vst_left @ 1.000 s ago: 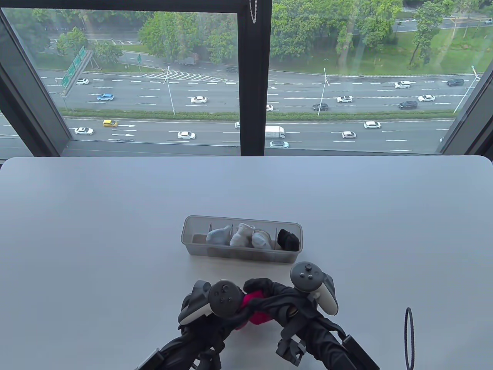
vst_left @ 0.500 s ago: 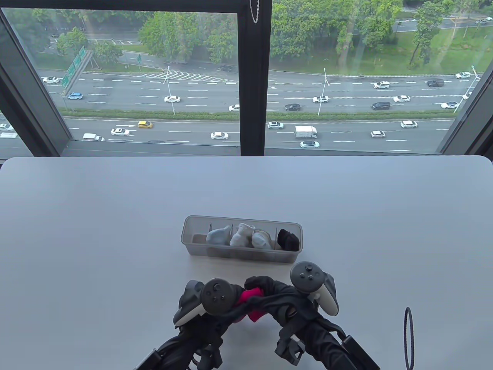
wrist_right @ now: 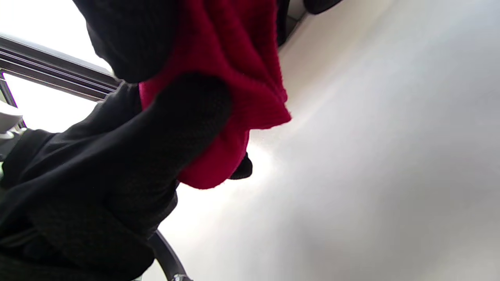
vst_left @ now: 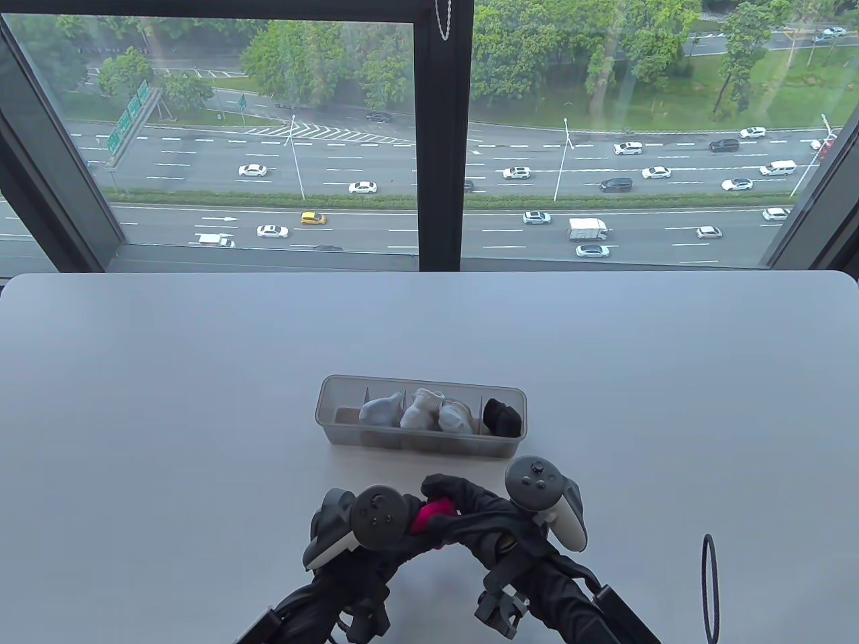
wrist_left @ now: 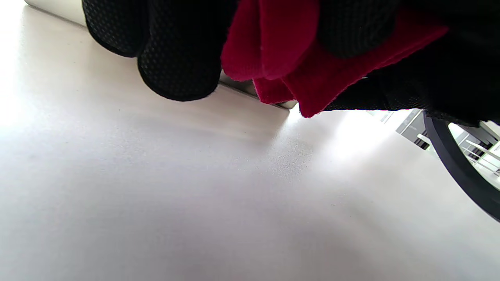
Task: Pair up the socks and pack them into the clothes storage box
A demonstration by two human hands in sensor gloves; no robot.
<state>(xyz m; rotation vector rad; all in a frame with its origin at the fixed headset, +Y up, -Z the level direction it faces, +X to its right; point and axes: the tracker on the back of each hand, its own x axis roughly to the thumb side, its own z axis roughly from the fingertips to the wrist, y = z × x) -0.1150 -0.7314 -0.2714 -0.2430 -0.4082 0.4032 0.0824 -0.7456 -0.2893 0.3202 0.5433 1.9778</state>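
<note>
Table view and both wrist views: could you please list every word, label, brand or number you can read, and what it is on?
None can be read.
Green road signs outside the window: lettering too small to read.
White truck on the road: no legible marking.
Storage box, red socks, both hands' trackers: no text visible.

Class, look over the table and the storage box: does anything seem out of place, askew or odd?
Nothing stands out. The storage box sits square with rolled socks in its compartments, and both hands hold the red socks above the table.
</note>
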